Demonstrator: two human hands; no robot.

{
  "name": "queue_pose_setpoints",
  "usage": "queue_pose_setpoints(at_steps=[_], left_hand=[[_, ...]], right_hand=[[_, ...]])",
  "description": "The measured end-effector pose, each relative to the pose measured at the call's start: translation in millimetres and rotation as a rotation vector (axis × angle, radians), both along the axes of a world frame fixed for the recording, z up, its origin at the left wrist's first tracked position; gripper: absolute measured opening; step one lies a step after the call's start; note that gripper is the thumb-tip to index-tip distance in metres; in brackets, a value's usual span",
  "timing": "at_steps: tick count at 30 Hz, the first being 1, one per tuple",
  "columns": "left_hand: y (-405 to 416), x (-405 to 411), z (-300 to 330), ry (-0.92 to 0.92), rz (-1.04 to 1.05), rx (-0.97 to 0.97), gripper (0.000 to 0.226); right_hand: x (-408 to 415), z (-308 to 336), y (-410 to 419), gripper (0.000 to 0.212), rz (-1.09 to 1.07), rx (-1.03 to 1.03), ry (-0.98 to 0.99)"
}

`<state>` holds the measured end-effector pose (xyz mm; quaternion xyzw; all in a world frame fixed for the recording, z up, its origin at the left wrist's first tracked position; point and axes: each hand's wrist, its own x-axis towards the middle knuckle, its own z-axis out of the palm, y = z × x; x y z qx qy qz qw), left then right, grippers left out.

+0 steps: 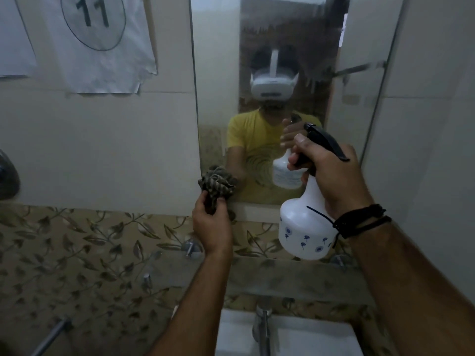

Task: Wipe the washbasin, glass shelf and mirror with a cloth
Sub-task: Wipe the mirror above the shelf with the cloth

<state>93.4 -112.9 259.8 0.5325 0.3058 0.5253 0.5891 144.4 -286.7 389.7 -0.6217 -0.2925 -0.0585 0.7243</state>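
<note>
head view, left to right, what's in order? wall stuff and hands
Paper sheet marked 11 → left hand gripping the cloth → mirror → spray bottle → right hand holding it.

The upper mirror (295, 34) is lying open to reach. The spray bottle (305, 227) is blocking its lower right part, and the crumpled cloth (217, 183) is covering its lower left corner. The tap (262, 327) is standing over the washbasin (308, 340).

Washbasin (295, 337) cut off below
</note>
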Motion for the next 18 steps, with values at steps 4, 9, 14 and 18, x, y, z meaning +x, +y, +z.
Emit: queue_pose_setpoints(at_steps=[4,9,14,18], left_hand=[[-24,17,-10,-0.174,-0.098,-0.242,0.051],[-45,36,-19,-0.24,-0.161,-0.349,0.055],[-80,56,-19,-0.277,-0.301,-0.468,0.033],[-117,70,-11,-0.251,-0.413,-0.522,0.026]], right_hand=[[5,-7,-15,0.025,-0.016,-0.012,0.026],[13,-17,-34,0.027,-0.041,-0.028,0.005],[18,-27,-55,0.021,-0.069,-0.04,0.017],[18,-36,-74,0.039,-0.156,-0.047,0.04]])
